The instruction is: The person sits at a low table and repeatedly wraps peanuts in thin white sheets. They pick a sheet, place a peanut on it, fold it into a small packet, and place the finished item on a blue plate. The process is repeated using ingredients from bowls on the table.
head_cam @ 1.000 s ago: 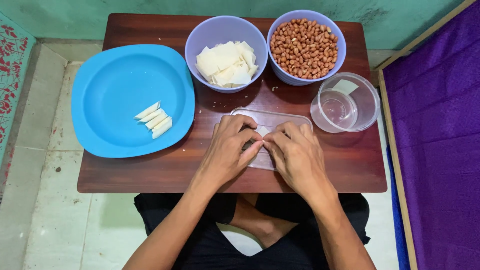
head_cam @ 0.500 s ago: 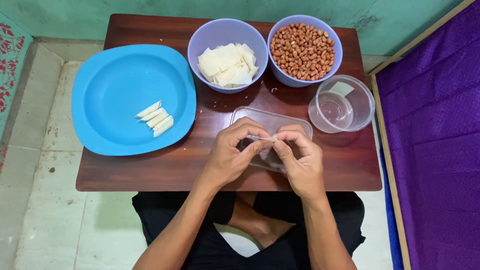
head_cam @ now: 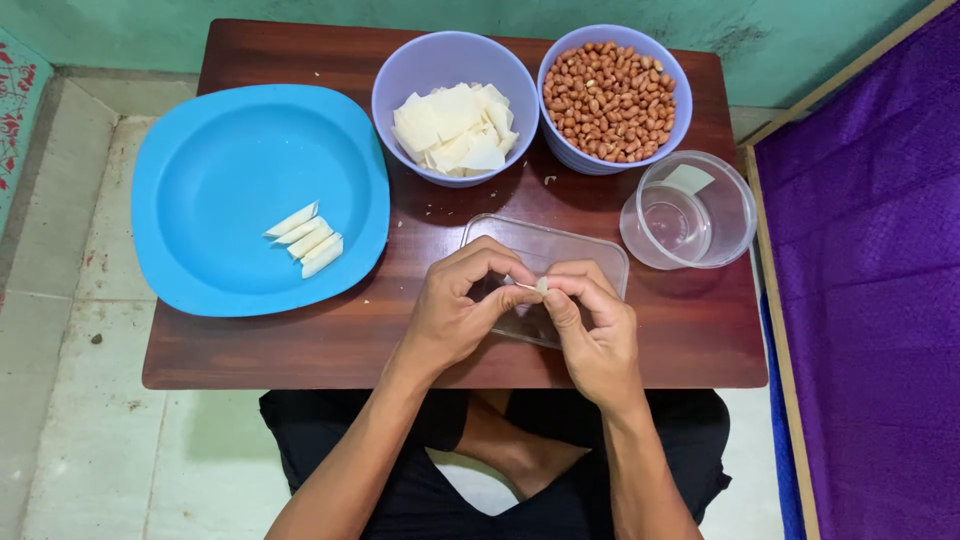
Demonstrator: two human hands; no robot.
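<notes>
Right above the clear rectangular plastic lid [head_cam: 590, 255], which lies flat on the dark brown wooden table [head_cam: 300, 350], a small pale piece of thin wrapper [head_cam: 540, 286] is held between the two hands, just clear of the lid's surface. Both hands meet at it: the left hand [head_cam: 462, 308] has thumb and forefinger curled round and closed on one end, and the right hand [head_cam: 595, 325] pinches the other end with its fingertips pressed together; whether anything is rolled inside the piece is too small to tell. Beyond the lid stands a lilac plastic bowl of flat, cream-coloured wrapper sheets [head_cam: 455, 130], loosely stacked, and beside that a second lilac bowl heaped with reddish-brown skinned peanuts [head_cam: 610, 95]. To the right of the lid, near it, sits a round transparent plastic tub [head_cam: 690, 212] with a smaller clear cup inside. Well to the left of the lid lies a wide, smooth blue plastic plate [head_cam: 220, 150] bearing four small white rolls [head_cam: 305, 238] side by side.
</notes>
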